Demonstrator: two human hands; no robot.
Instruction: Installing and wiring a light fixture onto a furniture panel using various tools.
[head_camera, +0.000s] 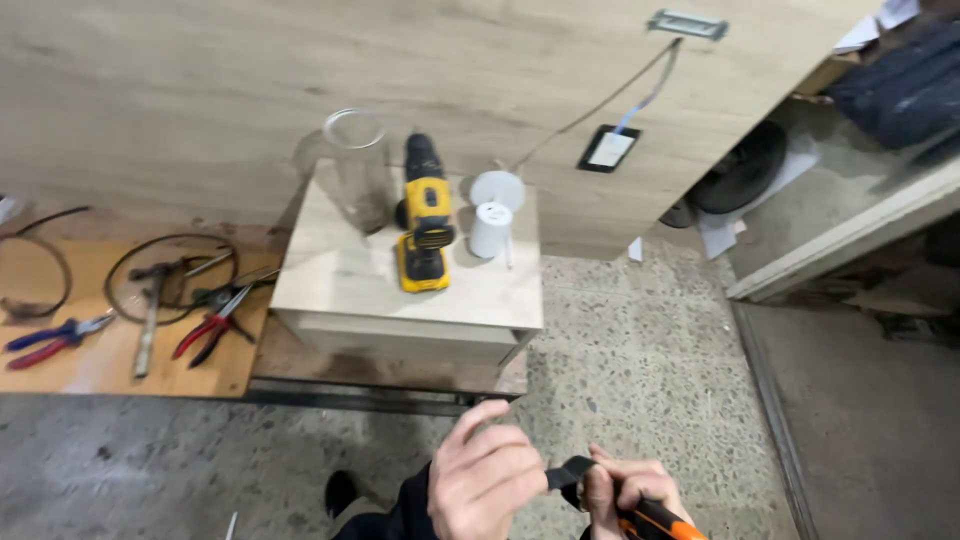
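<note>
Pinching a short black strip (570, 470) between thumb and fingers, the left hand (487, 480) sits low in the view over the speckled floor (640, 360), fingers curled in on it. The right hand (622, 492) is clenched around an orange-and-black tool handle (660, 522) and touches the strip's other end. Well beyond them, a low wooden box (400, 290) carries a yellow cordless drill (425, 215), a clear plastic jar (358, 170) and a white cylinder (490, 228) with its round lid (497, 188) behind. To the left, red pliers (212, 328), blue-handled pliers (50, 340) and a hammer (150, 310) lie on a board (100, 370).
</note>
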